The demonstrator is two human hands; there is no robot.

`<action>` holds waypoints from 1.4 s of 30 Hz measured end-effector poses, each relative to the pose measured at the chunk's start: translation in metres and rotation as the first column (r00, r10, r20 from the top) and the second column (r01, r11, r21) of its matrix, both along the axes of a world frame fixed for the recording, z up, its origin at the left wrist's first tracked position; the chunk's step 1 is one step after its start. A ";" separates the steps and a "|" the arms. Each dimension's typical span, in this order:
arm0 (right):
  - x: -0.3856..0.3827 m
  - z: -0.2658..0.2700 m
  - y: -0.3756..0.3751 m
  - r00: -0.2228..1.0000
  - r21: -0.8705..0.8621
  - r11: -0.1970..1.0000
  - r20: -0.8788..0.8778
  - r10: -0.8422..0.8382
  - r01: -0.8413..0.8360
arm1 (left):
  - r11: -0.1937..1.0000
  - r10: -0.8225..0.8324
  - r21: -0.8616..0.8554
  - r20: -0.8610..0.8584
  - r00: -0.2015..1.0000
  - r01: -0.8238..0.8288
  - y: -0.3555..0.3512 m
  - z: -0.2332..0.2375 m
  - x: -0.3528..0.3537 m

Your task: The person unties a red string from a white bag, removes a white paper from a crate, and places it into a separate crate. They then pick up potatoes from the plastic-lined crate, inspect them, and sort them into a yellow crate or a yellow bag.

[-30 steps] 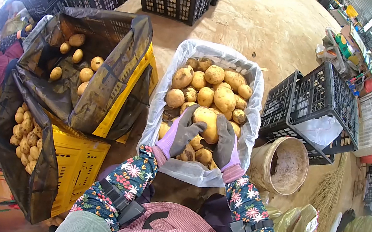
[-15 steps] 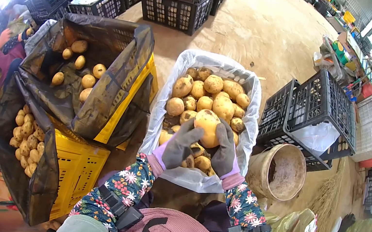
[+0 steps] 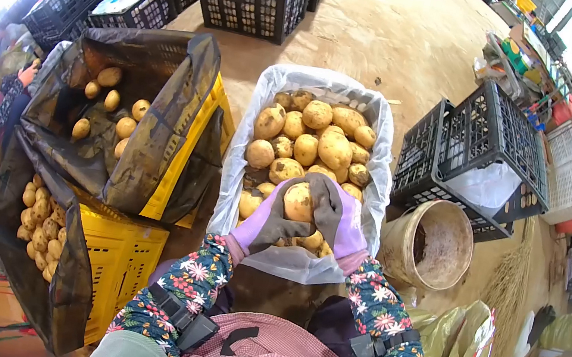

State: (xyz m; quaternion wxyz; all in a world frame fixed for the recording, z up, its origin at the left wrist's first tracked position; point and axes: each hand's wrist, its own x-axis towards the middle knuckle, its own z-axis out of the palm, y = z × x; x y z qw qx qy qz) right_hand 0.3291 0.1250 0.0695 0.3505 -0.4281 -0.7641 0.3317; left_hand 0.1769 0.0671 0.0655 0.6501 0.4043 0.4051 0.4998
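My left hand (image 3: pixel 271 220), in a grey and purple glove, and my right hand (image 3: pixel 335 213), gloved alike, are wrapped round one potato (image 3: pixel 299 202) from both sides. Its upper face shows dark soil marks. They hold it over the near half of a crate lined with white plastic (image 3: pixel 233 170). Large potatoes (image 3: pixel 334 150) fill this crate, some smeared with soil. My fingers partly cover the held potato and those beneath it.
Left stand yellow crates (image 3: pixel 120 264) with dark liners, holding several smaller potatoes (image 3: pixel 40 221). To the right are a dirty bucket (image 3: pixel 442 242) and black crates (image 3: pixel 494 153). Stacked black crates (image 3: pixel 250 10) stand behind. At the far left, another person's arm (image 3: pixel 14 87) shows.
The large potato between my hands is gone from them; a smaller-looking potato is held lower and nearer me. My gloves have turned, showing more purple. The view has shifted slightly.
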 end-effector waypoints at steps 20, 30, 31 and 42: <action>0.035 -0.016 0.028 0.956 -0.457 0.876 -0.157 -0.249 0.153 | 0.946 0.208 -0.323 0.650 0.731 0.018 -0.012 0.013 -0.010; 0.034 -0.023 0.009 0.991 -0.349 0.928 0.023 -0.132 0.131 | 0.425 0.894 0.481 -0.358 0.271 -0.767 -0.198 0.120 -0.261; 0.030 -0.030 0.013 0.993 -0.212 0.971 0.073 -0.096 0.109 | 0.405 0.843 0.633 -0.538 0.001 -0.660 -0.231 0.110 -0.300; -0.112 -0.096 0.019 0.578 -0.374 0.915 0.718 0.389 -0.152 | 0.446 0.514 0.490 -0.825 -0.234 -0.749 -0.269 0.079 -0.324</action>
